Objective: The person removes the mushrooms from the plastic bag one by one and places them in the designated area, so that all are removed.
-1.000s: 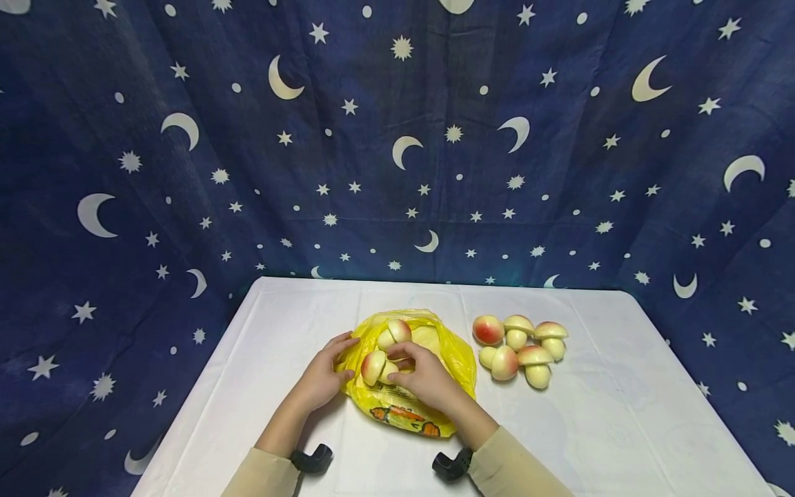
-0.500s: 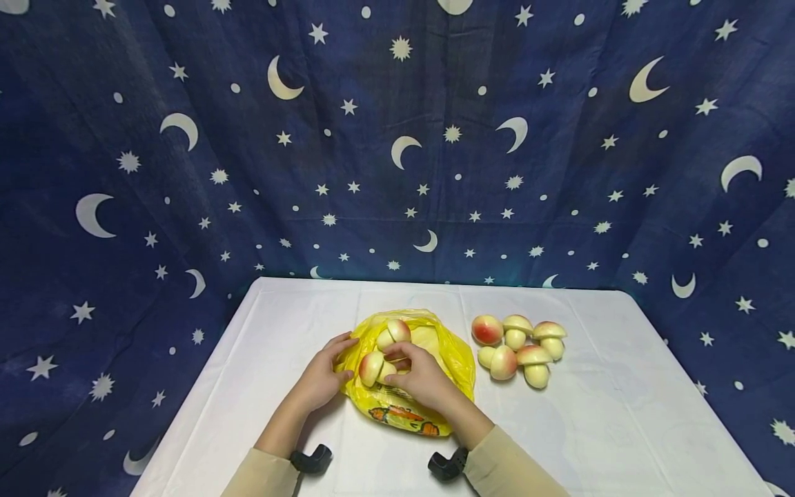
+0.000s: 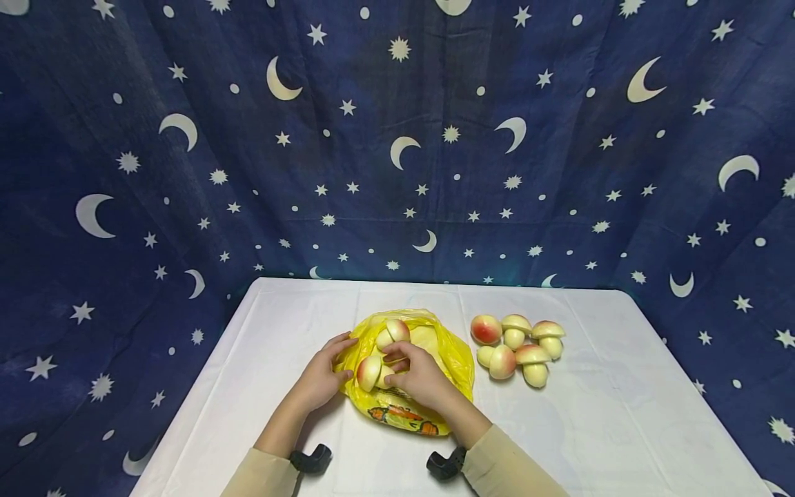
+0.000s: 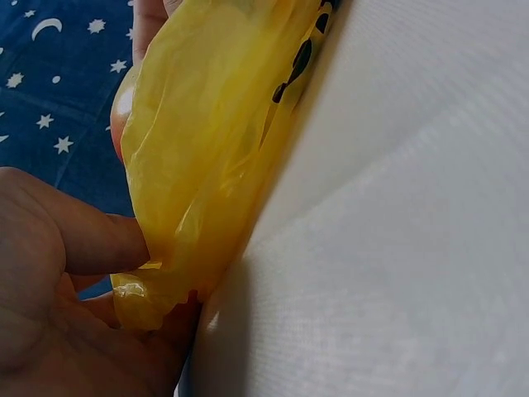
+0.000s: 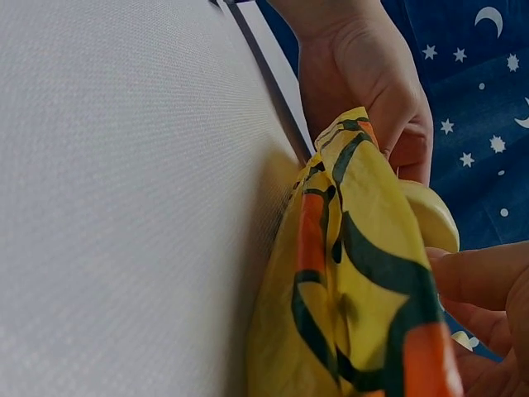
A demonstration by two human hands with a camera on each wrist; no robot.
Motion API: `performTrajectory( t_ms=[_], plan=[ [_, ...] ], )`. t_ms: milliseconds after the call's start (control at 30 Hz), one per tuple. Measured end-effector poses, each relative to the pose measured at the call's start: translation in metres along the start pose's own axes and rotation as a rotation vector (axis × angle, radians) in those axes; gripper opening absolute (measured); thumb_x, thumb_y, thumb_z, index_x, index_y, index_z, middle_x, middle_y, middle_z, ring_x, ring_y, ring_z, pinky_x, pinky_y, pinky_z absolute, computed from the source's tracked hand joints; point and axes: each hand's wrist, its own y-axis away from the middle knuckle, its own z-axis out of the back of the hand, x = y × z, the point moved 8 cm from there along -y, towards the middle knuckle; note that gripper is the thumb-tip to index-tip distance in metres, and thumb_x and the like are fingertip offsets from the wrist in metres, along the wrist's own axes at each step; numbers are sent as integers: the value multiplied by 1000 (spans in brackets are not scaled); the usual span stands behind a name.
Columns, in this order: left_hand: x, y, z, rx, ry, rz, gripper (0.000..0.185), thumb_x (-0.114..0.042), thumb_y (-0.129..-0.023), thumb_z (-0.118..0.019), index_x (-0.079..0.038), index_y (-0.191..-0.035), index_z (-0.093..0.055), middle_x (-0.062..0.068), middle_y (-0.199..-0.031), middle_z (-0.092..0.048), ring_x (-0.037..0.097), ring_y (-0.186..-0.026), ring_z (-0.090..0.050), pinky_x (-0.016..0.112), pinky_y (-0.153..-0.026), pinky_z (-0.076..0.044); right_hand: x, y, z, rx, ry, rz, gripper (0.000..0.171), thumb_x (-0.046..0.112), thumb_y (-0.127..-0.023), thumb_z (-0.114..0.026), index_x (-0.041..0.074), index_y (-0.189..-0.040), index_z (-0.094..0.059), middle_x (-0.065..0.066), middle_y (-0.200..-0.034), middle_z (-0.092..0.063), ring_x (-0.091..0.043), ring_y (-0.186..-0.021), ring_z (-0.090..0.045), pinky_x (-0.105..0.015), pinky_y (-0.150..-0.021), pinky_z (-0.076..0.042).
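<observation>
A crumpled yellow plastic bag (image 3: 461, 367) with orange and black print lies with its mouth spread at the middle of the table. My left hand (image 3: 318, 378) grips its left edge; in the left wrist view, the thumb and fingers (image 4: 107, 241) pinch the yellow film (image 4: 190, 149). Over the bag's mouth, my right hand (image 3: 425, 377) holds a toy mushroom by its pale stem, the red-and-cream cap (image 3: 369, 373) pointing left. Another mushroom (image 3: 393, 334) sits just behind it in the bag. The right wrist view shows the bag's front side (image 5: 364, 273), which hides most of the held mushroom.
Several similar mushrooms (image 3: 532, 354) lie grouped on the white tablecloth (image 3: 596, 414) to the right of the bag. A dark blue curtain (image 3: 435, 172) with moons and stars hangs behind the table. Black wrist devices (image 3: 446, 464) are worn at both cuffs.
The mushroom in my right hand has shifted slightly left, and the right hand a little with it. My left hand stays on the bag's edge.
</observation>
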Motion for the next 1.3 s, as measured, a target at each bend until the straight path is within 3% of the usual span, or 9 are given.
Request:
performTrajectory(
  t_ms=[267, 767, 1300],
  plan=[
    [0, 0, 0, 4, -3, 1, 60, 4, -95, -70, -13, -152, -61, 9, -174, -39, 42, -164, -31, 65, -134, -22, 0, -1, -2, 3, 6, 7, 48, 10, -92, -83, 15, -136, -67, -2, -127, -73, -23, -113, -69, -46, -102, -61],
    [0, -1, -1, 5, -11, -1, 60, 3, -95, -71, -14, -152, -61, 8, -174, -39, 41, -164, -31, 65, -133, -22, -1, 1, 1, -10, 16, -17, 48, 8, -90, -85, 18, -134, -69, 1, -120, -73, -19, -102, -66, -32, -88, -60],
    [2, -1, 0, 7, -2, -1, 61, 3, -95, -71, -13, -152, -60, 9, -174, -38, 42, -164, -30, 65, -134, -21, -1, 12, 14, -42, 10, -40, 44, 11, -91, -84, 23, -130, -70, -1, -128, -72, -19, -103, -66, -32, -84, -59]
  ],
)
